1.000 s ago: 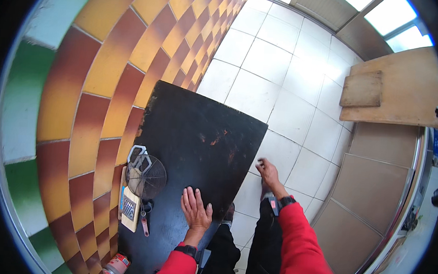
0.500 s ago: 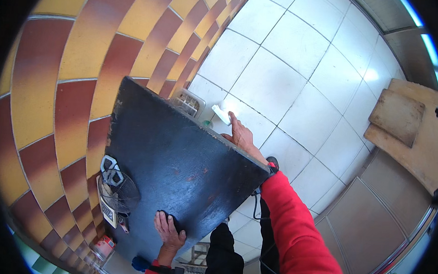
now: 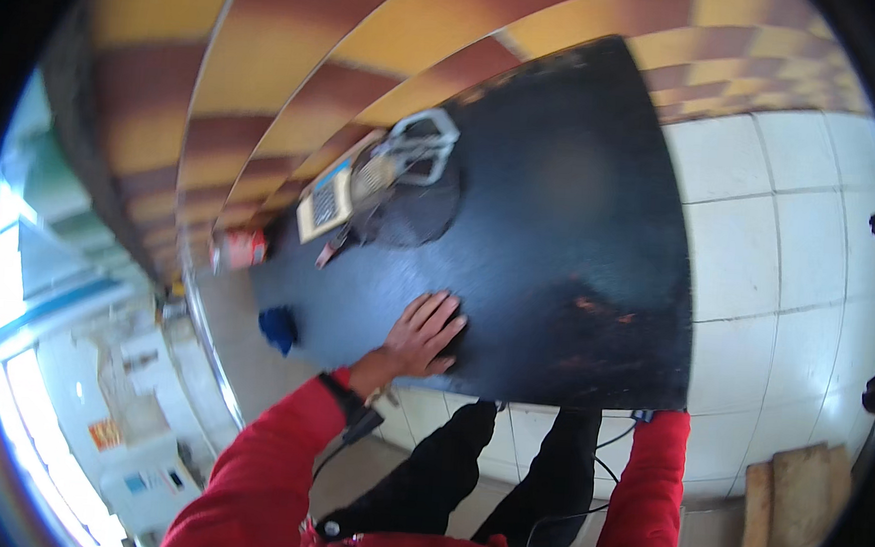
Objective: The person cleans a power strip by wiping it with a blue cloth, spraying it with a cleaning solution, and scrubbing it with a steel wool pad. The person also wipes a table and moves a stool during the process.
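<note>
My left hand (image 3: 426, 335) lies flat on the black tabletop (image 3: 548, 270), its fingers stretched out and spread. Nothing is in it. My right arm, in a red sleeve (image 3: 653, 487), reaches down at the table's near right corner, and the table hides the hand. Past my left fingers, toward the wall, lies a round dark wire-mesh thing (image 3: 416, 212) like a strainer. Beside it are a pale calculator (image 3: 323, 204) and a light grey-blue looped frame (image 3: 445, 154), both somewhat blurred.
A red and clear container (image 3: 241, 249) and a dark blue cloth-like bundle (image 3: 278, 329) sit to the left. Yellow-brown wall tiles (image 3: 392, 30) border the table's far side. White floor tiles (image 3: 738, 272) lie right, with wooden boards (image 3: 796, 501) at lower right.
The view has swung left, so the table appears turned. My right hand, earlier by a white object beyond the table edge, is now out of sight. My left hand still rests on the tabletop.
</note>
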{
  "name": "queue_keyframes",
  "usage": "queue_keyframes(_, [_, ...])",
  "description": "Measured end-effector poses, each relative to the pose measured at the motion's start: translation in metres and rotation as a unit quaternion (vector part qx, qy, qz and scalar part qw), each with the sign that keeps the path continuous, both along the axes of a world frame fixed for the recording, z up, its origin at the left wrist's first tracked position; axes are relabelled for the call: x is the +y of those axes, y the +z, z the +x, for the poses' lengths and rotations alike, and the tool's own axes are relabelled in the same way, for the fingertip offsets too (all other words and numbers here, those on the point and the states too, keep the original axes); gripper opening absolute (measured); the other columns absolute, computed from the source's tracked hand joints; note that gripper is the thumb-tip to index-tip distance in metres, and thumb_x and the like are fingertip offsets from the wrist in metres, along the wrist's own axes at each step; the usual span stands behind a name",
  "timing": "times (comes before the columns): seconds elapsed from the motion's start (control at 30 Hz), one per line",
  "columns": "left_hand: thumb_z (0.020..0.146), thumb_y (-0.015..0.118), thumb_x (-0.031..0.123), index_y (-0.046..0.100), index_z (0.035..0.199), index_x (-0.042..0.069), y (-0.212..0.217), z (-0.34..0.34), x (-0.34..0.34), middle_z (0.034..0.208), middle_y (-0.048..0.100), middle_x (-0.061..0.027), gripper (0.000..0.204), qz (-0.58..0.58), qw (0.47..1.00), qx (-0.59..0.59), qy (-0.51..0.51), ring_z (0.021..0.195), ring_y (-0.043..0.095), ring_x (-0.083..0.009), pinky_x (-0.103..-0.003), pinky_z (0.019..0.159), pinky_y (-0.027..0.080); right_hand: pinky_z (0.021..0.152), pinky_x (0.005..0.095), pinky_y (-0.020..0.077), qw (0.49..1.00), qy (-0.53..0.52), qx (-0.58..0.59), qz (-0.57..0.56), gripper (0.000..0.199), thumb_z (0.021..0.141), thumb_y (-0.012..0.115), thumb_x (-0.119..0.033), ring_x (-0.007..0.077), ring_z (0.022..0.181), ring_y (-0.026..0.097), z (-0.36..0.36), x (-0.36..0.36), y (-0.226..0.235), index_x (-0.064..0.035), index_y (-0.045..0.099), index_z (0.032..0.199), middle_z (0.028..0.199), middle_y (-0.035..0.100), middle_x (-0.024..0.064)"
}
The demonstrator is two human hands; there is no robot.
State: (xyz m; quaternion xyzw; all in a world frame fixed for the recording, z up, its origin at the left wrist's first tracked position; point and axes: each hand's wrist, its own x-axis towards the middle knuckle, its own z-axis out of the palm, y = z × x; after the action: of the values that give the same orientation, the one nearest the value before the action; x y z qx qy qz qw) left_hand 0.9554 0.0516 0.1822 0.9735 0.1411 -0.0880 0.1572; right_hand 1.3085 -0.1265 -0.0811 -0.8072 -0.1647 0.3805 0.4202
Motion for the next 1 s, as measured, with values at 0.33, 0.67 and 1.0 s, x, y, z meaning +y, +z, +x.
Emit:
queue_keyframes(0.33, [0.091, 0.055, 0.039, 0.042, 0.144, 0.008, 0.002, -0.002, 0.000, 0.153, 0.033, -0.0161, 0.063, -0.024, 0.999, -0.024, 0.027, 0.142, 0.030, -0.0313, -0.049, 0.116, 0.025, 0.059, 0.0314, 0.0525, 0.987, 0.029, 0.057, -0.145, 0.044, 0.096, 0.057, -0.031, 0.0156, 0.066, 0.063, -0.042, -0.165, 0.041, -0.0039, 0.052, 0.130, 0.077, 0.066, 0.0067])
queue_keyframes(0.67, [0.087, 0.062, 0.033, 0.038, 0.146, 0.006, 0.014, 0.018, -0.020, 0.157, 0.027, -0.0141, 0.069, 0.055, 0.995, -0.047, 0.064, 0.146, 0.022, -0.0298, -0.049, 0.118, 0.020, 0.053, 0.0330, 0.0538, 0.985, -0.067, 0.038, -0.152, 0.048, 0.089, 0.065, -0.022, 0.0180, 0.055, 0.065, -0.134, -0.275, 0.201, -0.0110, 0.050, 0.133, 0.066, 0.066, 0.0096])
queue_keyframes(1.0, [0.074, 0.074, 0.028, 0.049, 0.135, 0.003, 0.053, -0.013, -0.183, 0.140, 0.046, -0.0211, 0.070, -0.243, 0.969, -0.001, -0.047, 0.132, 0.043, -0.0360, -0.047, 0.107, 0.038, 0.057, 0.0439, 0.0535, 0.917, 0.354, -0.164, -0.086, 0.055, 0.082, 0.068, -0.030, 0.0326, 0.065, 0.067, -0.233, -0.267, 0.341, -0.0216, 0.052, 0.133, 0.075, 0.067, 0.0143])
